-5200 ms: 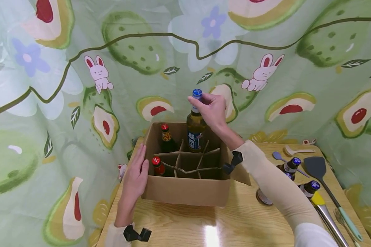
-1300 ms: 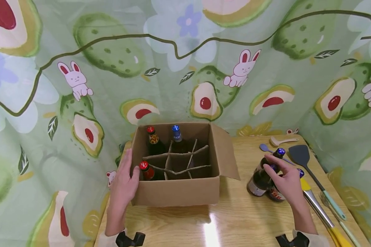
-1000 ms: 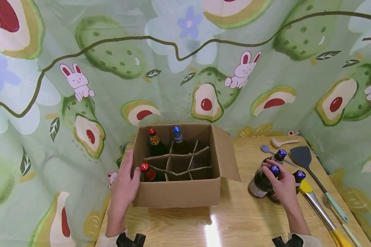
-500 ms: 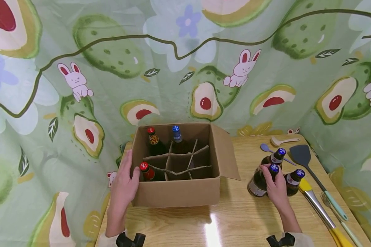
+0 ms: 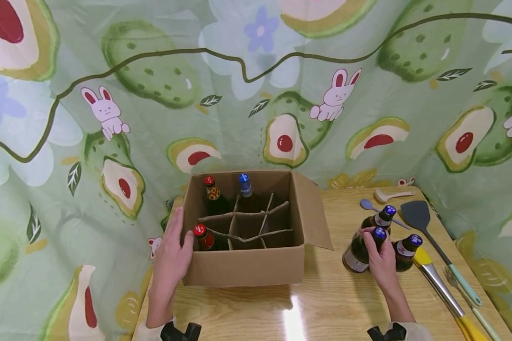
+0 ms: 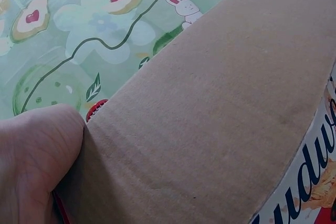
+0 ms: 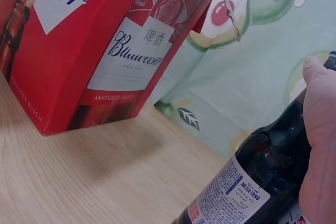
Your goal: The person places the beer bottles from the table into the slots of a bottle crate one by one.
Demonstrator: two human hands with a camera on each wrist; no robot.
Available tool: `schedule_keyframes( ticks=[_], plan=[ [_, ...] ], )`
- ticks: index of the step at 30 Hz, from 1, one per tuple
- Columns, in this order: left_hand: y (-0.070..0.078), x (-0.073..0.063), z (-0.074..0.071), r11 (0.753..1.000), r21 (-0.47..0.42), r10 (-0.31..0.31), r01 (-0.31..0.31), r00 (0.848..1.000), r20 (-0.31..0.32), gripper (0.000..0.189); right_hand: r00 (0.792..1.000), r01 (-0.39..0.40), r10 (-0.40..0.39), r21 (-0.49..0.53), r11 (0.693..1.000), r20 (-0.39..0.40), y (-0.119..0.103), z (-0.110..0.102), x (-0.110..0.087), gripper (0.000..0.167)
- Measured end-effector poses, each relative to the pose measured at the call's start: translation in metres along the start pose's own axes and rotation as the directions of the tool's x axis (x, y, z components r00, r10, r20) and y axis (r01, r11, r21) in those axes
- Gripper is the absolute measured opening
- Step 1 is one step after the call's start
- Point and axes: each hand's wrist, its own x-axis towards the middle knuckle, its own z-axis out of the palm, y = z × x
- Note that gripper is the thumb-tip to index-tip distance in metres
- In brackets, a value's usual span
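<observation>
My right hand (image 5: 384, 265) pinches the neck of a dark beer bottle (image 5: 358, 251) with a blue cap. That bottle stands on the table; its white label (image 7: 231, 195) shows in the right wrist view. Two similar beer bottles (image 5: 383, 218) stand close by, one behind and one to the right. My left hand (image 5: 172, 251) rests against the left side of a cardboard bottle box (image 5: 247, 267), fingers straight, thumb near the front corner. Inside the divided box are two red-capped bottles (image 5: 213, 193) at back left and front left, and a blue-capped bottle (image 5: 246, 187) at back middle.
The box's right flap (image 5: 313, 213) sticks outward toward the bottles. At the table's right lie a dark spatula (image 5: 416, 215), a yellow-headed brush (image 5: 435, 279), a fork (image 5: 454, 282), a blue spoon (image 5: 367, 204) and a beige ladle (image 5: 388, 195). A patterned curtain (image 5: 239, 118) hangs behind.
The blue-capped bottle held above the box earlier now stands in its back middle compartment. My right hand has moved right and taken the neck of another beer bottle. The left hand stays at the box.
</observation>
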Motion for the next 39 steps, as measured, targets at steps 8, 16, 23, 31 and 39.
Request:
schedule_keyframes(
  ticks=[8, 16, 23, 31, 39],
  plan=[
    [0.000, 0.000, 0.001, 1.000, 0.008, 0.003, -0.002, 1.000, -0.009, 0.068, 0.998, 0.004, 0.002, -0.105, 0.994, 0.060, -0.005, -0.006, -0.004, 0.028],
    [-0.002, 0.001, 0.001, 1.000, 0.002, 0.014, -0.014, 1.000, -0.010, 0.067, 0.971, 0.210, -0.203, 0.041, 0.977, -0.129, -0.006, 0.003, -0.008, 0.026],
    [-0.003, 0.001, 0.002, 1.000, 0.000, 0.007, -0.007, 1.000, -0.007, 0.068, 0.913, 0.353, -0.320, 0.096, 0.931, -0.253, -0.017, 0.014, -0.014, 0.020],
    [-0.002, 0.001, 0.002, 1.000, 0.000, 0.012, -0.012, 1.000, -0.010, 0.068, 0.881, 0.363, -0.300, 0.117, 0.924, -0.366, -0.027, 0.014, -0.016, 0.008],
    [-0.002, 0.002, 0.002, 1.000, -0.005, 0.006, -0.006, 1.000, -0.006, 0.067, 0.857, 0.418, -0.362, 0.085, 0.904, -0.368, -0.063, 0.012, -0.009, 0.004]
  ],
)
